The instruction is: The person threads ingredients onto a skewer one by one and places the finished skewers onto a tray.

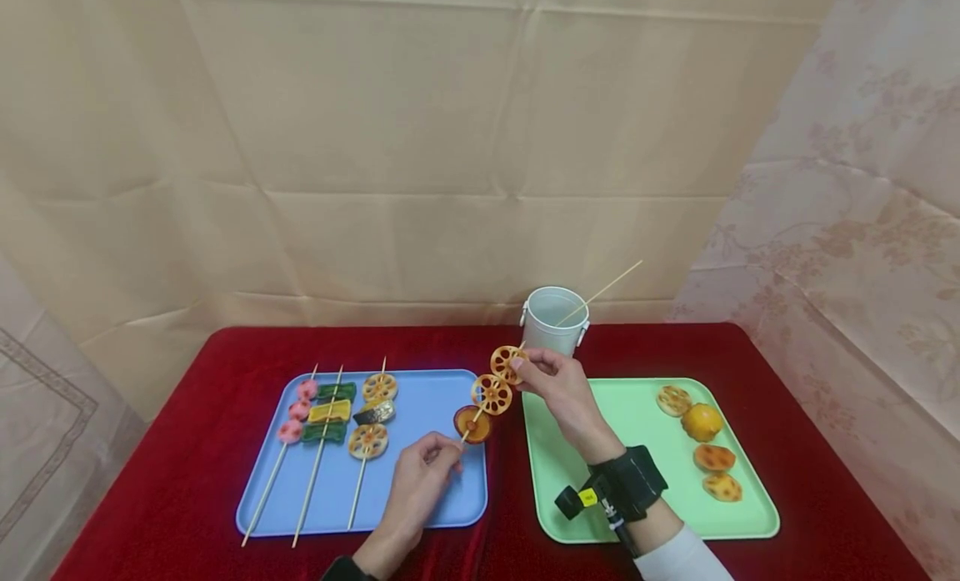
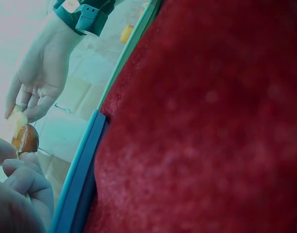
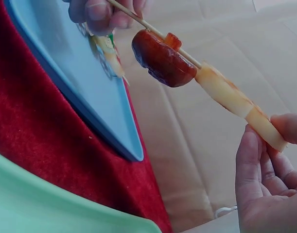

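Left of frame: blue tray on the red-draped counter bears three loaded skewers, side by side with bare ends toward the lower edge, presumably for easy lifting; centre: left hand has its fingers pinched on the bare stick of a fourth skewer, just below its brown round piece, likely to steady it; upper centre: white bucket keeps a leaning stick propped; below it, right hand, fingers narrowed, pinches the outermost lotus slice near the tip, probably to control it; right: green tray holds four loose pieces in a column, apparently kept separate.
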Demonstrator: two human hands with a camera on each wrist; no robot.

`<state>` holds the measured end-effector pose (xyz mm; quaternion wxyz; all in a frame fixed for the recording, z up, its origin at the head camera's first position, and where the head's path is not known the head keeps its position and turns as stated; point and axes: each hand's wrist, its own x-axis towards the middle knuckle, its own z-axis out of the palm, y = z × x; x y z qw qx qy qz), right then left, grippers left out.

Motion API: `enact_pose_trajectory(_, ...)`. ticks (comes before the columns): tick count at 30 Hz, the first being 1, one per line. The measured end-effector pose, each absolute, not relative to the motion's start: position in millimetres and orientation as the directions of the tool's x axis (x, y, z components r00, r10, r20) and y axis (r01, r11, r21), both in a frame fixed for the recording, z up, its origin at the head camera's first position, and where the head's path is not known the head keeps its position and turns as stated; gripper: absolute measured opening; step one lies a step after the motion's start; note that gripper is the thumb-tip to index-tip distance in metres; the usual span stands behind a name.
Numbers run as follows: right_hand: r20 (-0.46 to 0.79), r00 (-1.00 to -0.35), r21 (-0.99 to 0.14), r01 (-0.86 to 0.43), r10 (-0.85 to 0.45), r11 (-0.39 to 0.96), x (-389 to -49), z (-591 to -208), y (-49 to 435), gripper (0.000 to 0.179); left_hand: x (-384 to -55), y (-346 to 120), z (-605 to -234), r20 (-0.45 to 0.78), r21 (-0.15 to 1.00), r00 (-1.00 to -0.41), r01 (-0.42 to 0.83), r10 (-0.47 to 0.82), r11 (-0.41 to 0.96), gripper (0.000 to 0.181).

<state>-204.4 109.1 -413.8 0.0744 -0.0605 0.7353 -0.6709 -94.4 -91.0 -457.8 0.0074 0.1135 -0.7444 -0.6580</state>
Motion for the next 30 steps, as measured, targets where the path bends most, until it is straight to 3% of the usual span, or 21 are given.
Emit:
enact_pose_trajectory(15,-0.049,-0.978,-0.993,0.025,-0.202,0.117,-205,-420,107,0.032,-93,-93,-459,-0.08,0.989,-0.986,-0.097,-0.143,0.115,0.019)
enact_pose_trajectory(22,-0.04,-0.978,-0.994,0.018,-0.206,0.109,-207,-421,109,0.034,-94,-97,-456,-0.071,0.991,-0.996,-0.076,-0.047,0.107,0.019)
enact_pose_trajectory(25,-0.039,-0.978,-0.995,0.019,-0.207,0.097,-207,-420,110,0.032,-95,-102,-453,-0.026,0.981,-1.0,-0.025,-0.001,0.193,0.016)
enact_pose_trajectory(30,-0.039,-0.977,-0.994,0.016,-0.211,0.109,-209,-418,111,0.032,-98,-109,-450,0.107,0.881,-0.994,0.108,0.029,0.46,0.008)
